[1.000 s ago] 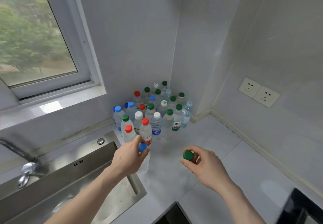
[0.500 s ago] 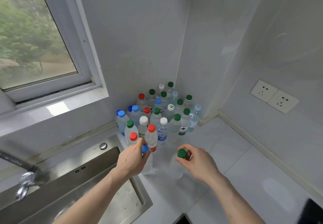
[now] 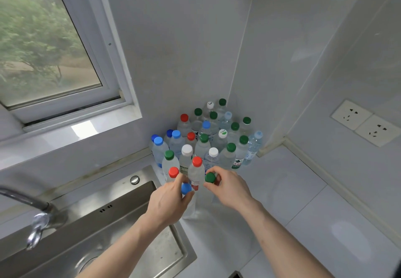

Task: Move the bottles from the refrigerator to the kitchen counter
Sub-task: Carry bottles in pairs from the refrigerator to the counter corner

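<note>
Blue-capped bottle: left hand fingers grip its neck, hiding most of it. Green-capped bottle, at 3 o'clock: right hand fingers grip it, body hidden.

We cannot see most of the blue-capped bottle: our left hand covers its neck and upper body. Our right hand hides the green-capped bottle below its cap, so we cannot tell whether it stands on the counter. In the cluster of bottles in the corner, the rear ones show little more than caps, and the label print is too small for us to read. The sink and the tap run off the left and bottom edges. The trees beyond the window are blurred.
</note>
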Available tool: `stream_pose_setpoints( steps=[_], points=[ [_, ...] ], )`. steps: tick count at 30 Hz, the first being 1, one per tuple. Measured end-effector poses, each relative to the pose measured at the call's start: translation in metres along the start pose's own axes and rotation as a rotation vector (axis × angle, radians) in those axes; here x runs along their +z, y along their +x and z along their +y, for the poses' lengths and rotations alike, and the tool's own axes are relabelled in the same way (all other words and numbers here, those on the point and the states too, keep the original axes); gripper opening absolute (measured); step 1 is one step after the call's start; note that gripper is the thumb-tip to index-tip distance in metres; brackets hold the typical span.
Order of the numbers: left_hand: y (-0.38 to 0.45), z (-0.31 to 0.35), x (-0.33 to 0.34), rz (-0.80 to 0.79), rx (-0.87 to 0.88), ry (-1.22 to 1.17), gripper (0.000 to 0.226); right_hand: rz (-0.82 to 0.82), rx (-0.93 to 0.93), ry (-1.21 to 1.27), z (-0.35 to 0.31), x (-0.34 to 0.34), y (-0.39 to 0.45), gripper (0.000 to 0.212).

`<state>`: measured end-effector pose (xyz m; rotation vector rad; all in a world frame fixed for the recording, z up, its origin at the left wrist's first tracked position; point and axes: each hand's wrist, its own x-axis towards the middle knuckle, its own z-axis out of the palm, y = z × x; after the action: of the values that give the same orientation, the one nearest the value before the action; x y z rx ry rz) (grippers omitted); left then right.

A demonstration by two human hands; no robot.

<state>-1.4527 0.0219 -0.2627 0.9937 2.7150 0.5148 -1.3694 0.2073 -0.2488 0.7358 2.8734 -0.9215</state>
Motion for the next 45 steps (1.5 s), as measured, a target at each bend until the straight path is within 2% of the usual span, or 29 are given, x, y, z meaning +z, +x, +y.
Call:
stream_pose_setpoints(
  steps=[5, 14, 21, 28, 39, 45],
  points=[
    [-0.001, -0.004, -0.001, -0.020, -0.014, 0.002, 0.032, -0.028, 0.033, 0.051, 0.000, 0.011, 0.000, 0.024],
    [-0.012, -0.002, -0.009, 0.009, -0.012, 0.017, 0.038, -0.088, 0.076, 0.072, -0.003, 0.004, -0.020, 0.052],
    [-0.025, 0.005, -0.029, 0.040, 0.014, -0.009, 0.037, -0.012, 0.079, 0.125, 0.005, -0.008, -0.064, 0.056],
    [-0.051, 0.040, -0.047, 0.112, 0.148, -0.100, 0.028, 0.116, 0.103, 0.193, 0.023, -0.032, -0.135, 0.054],
    [-0.093, 0.156, -0.035, -0.031, 0.535, -0.130, 0.022, 0.343, 0.300, 0.351, 0.070, -0.068, -0.289, 0.049],
    [-0.149, 0.235, -0.009, -0.143, 0.757, -0.203, 0.022, 0.524, 0.452, 0.369, 0.094, -0.072, -0.416, 0.051]
  ],
)
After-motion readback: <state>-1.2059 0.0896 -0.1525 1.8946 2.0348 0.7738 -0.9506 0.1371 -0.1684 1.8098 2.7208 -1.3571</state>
